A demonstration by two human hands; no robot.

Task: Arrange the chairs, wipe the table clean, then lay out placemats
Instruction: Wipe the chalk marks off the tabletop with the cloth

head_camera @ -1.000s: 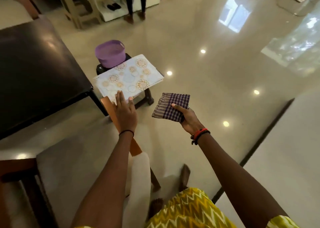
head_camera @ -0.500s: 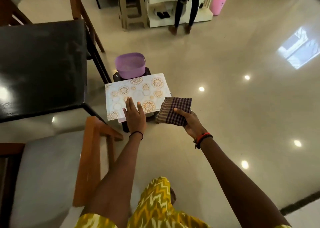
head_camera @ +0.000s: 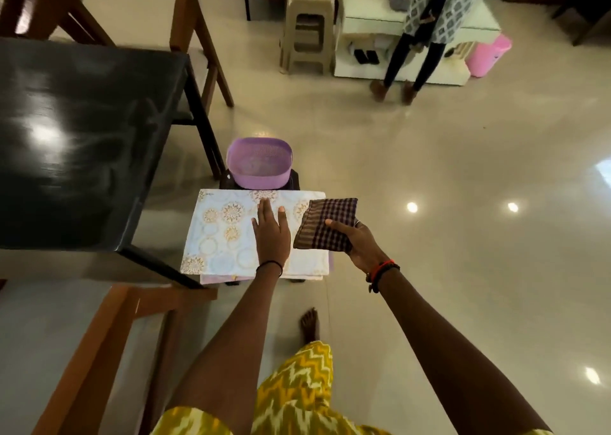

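A stack of white placemats [head_camera: 224, 233] with gold flower prints lies on a low dark stool beside the black table [head_camera: 82, 143]. My left hand [head_camera: 271, 236] rests flat on top of the stack, fingers spread. My right hand [head_camera: 358, 241] holds a folded purple checked cloth [head_camera: 325, 226] over the stack's right edge. One wooden chair [head_camera: 89, 352] with a pale seat stands at the near left. Another chair [head_camera: 185, 34] sits behind the table.
A purple plastic basket [head_camera: 259, 163] sits on the stool behind the placemats. Across the glossy floor stand a beige plastic stool [head_camera: 307, 28], a white shelf unit [head_camera: 373, 34], a pink bin [head_camera: 487, 56] and a standing person [head_camera: 420, 37]. My bare foot [head_camera: 309, 324] is below the stool.
I have stepped closer to the stool. My left hand slid further onto the placemats, and my right hand brought the cloth over their right edge.
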